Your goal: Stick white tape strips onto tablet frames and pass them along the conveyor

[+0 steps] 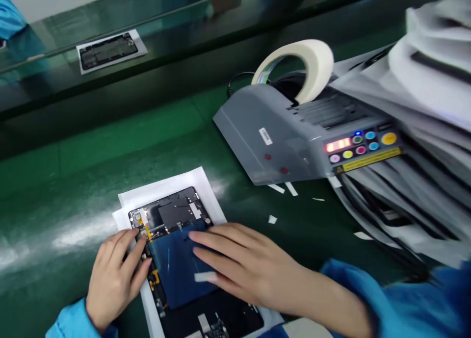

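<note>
- The thin black rectangular device (174, 213) lies open, face up and slanting away from me, on white padded sheeting (172, 185) on the glossy green table (73, 191).
- My left hand (114, 274) is at its left edge, fingers bent and touching the rim; I cannot tell whether they grip it or only steady it.
- My right hand (250, 264) reaches across the flat dark-blue panel (176, 269), fingers outstretched and closed around nothing. A short white strip (200, 277) sits at one fingertip; whether it clings there or to the panel, I cannot tell.
- I judge the work partway along: the panel looks seated, and white strips (195, 210) lie near the top corners and lower end. The one at my fingertip looks unsettled, and the insides are uncovered.
- My right hand hides part of the right edge, and the view cuts off the bottom.
- Beyond stands a grey tape dispenser (279, 137) with a lit red display and a cream tape roll (320, 73); white scraps (272, 220) lie loose below.
- A leaning pile of white sheeting (434, 88) crowds the right side.
- On the far ledge lies another black open device (108, 51), near someone's blue sleeve (11, 16).
</note>
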### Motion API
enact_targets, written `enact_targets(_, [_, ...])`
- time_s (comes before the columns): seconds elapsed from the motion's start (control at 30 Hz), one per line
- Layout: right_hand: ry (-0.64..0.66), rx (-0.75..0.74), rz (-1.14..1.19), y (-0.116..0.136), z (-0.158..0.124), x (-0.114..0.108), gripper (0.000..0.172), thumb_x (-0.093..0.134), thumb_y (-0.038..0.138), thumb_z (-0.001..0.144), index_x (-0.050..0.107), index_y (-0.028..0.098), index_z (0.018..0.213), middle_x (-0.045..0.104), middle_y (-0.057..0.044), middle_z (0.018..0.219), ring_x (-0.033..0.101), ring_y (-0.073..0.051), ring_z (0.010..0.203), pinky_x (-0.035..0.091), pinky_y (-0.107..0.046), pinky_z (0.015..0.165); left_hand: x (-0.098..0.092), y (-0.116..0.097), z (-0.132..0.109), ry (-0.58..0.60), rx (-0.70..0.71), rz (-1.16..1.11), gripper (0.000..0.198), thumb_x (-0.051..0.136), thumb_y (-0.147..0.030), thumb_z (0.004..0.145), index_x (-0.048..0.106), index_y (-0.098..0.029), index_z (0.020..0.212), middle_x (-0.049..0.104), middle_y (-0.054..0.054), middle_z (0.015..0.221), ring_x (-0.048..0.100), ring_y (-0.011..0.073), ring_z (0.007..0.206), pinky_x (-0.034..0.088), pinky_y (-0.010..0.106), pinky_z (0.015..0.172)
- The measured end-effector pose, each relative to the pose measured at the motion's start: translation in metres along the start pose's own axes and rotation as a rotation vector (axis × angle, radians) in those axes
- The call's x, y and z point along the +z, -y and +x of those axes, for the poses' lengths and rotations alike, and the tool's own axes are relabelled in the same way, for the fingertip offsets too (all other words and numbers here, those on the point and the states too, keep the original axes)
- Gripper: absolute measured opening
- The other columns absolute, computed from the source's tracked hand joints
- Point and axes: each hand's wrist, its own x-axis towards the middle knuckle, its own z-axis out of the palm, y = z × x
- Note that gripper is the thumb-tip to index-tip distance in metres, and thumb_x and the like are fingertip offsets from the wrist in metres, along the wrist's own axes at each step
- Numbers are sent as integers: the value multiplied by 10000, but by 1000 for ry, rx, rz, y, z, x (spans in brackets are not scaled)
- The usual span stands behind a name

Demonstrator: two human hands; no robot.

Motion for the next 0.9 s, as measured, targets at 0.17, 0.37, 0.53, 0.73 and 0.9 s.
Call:
enact_targets(0.17, [181,-65,-28,-5,37,33,370,532,384,932,640,97,1140,630,-59,1281,562,-241,1056,514,-376,858,2,-3,-1,-1,-27,-65,263,520,-214,941,594,-100,1166,606,148,1158,546,277,1065,469,414,866])
enact_targets(0.37, [223,-65,24,-9,38,35,348,499,323,943,625,77,1154,647,-85,1236,549,-245,1037,502,-375,840,5,-7,-1,-17,-20,-98,237,524,-215,934,623,-114,1124,628,129,1121,541,278,1059,459,420,886])
enact_targets(0.53, [263,-89,49,-8,37,28,352,500,286,932,608,47,1167,647,-131,1191,550,-244,978,507,-380,826,5,-10,-1,-8,-15,-103,239,520,-221,935,637,-125,1119,641,116,1115,542,273,1057,447,421,907])
enact_targets(0.73, [285,-115,27,-8,50,27,368,531,296,912,602,42,1169,636,-133,1200,549,-251,967,509,-385,826,5,-10,-2,22,-6,-62,258,525,-227,930,645,-137,1139,650,112,1127,550,277,1071,441,427,926])
enact_targets(0.9, [312,-133,9,-13,68,36,423,572,313,888,586,34,1206,629,-129,1224,553,-262,988,512,-403,838,2,-13,1,57,-7,14,275,514,-232,931,647,-140,1154,658,114,1118,562,288,1053,442,442,912])
